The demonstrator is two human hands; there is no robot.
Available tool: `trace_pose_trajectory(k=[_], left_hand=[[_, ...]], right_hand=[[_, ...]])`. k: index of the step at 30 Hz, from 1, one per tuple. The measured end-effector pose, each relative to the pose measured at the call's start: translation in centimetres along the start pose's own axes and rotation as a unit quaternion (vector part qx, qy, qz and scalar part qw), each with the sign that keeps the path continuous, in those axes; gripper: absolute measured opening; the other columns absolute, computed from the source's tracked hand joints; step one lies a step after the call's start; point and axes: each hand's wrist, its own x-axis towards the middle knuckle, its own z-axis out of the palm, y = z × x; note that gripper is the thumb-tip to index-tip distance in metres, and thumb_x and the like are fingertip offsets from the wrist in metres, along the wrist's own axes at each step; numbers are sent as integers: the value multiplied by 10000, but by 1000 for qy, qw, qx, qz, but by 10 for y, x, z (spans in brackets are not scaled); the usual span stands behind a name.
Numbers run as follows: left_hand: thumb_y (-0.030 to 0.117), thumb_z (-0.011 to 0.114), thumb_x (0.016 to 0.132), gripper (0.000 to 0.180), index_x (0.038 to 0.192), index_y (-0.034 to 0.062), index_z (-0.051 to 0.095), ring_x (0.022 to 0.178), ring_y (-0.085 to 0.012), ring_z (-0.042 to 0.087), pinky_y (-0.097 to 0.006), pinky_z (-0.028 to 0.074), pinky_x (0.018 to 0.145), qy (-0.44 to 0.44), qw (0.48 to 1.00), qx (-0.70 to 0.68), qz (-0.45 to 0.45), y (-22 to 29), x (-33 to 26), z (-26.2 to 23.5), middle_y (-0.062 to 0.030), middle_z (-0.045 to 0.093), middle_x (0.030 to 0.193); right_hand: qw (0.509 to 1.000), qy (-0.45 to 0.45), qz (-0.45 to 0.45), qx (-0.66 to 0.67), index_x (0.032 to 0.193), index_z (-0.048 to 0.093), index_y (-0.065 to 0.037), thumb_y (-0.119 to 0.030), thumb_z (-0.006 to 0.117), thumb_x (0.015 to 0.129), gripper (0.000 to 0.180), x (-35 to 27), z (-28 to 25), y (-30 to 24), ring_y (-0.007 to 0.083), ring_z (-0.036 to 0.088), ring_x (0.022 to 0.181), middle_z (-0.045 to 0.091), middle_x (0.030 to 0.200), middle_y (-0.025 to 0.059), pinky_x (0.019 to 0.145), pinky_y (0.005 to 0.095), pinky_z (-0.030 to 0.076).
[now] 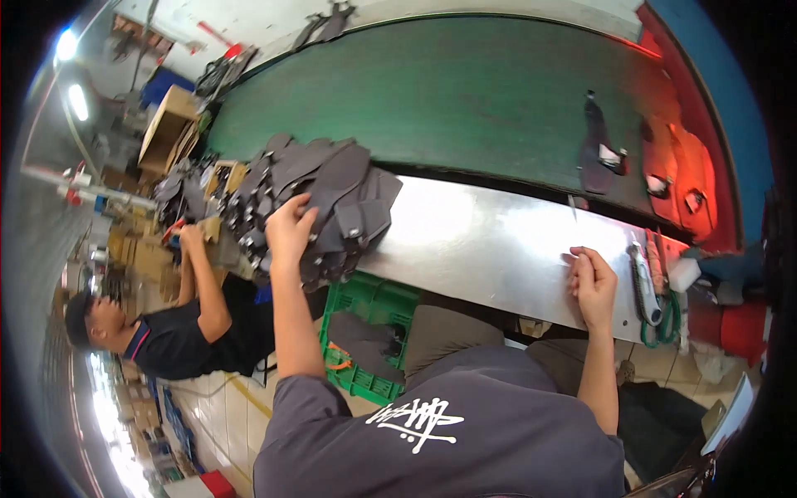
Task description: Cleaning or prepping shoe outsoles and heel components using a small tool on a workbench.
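My left hand [289, 228] is over a heaped pile of dark grey, flat, curved cut pieces [336, 170] at the left end of the metal work surface [465, 236]. Its thumb and forefinger stand apart at the pile, and nothing shows between them. My right hand [593, 286] hovers above the right part of the metal surface with its fingers curled in a pinch. Whatever might be between those fingertips is too small to make out. Several pieces in the pile carry small shiny bits.
Beyond the metal strip runs a green conveyor belt [398, 91] bearing a dark piece [598, 153] and red-lit pieces [681, 174]. A cutter-like tool [643, 286] and green-handled scissors [664, 319] lie right. A green crate [374, 303] stands below. A co-worker [191, 332] works at left.
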Motion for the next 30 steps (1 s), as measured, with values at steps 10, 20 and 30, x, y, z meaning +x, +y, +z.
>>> trace_pose_trajectory(k=[10,20,30], left_hand=[[103,689,861,219,1017,-50,687,784,-105,632,-235,504,706,104,961,-254,37,109,2,-6,-73,699,884],[476,787,673,527,978,59,684,1035,-327,585,-417,466,863,-85,917,-243,305,401,-24,243,-150,640,1096],[268,804,699,284,862,51,720,1275,-397,430,-443,304,1085,-147,870,-415,222,407,3,330,-237,560,1276]], right_hand=[[900,82,-174,-392,1183,607,-60,-29,599,806,378,-5,-22,-21,298,566,802,553,873,131,688,387,462],[837,142,-170,-500,1164,612,-129,-109,590,787,378,-15,-38,-17,282,526,852,534,902,93,743,420,433],[859,144,-158,-466,1318,510,-175,-141,615,790,539,-32,-40,-10,302,479,1087,491,1209,149,923,443,367]])
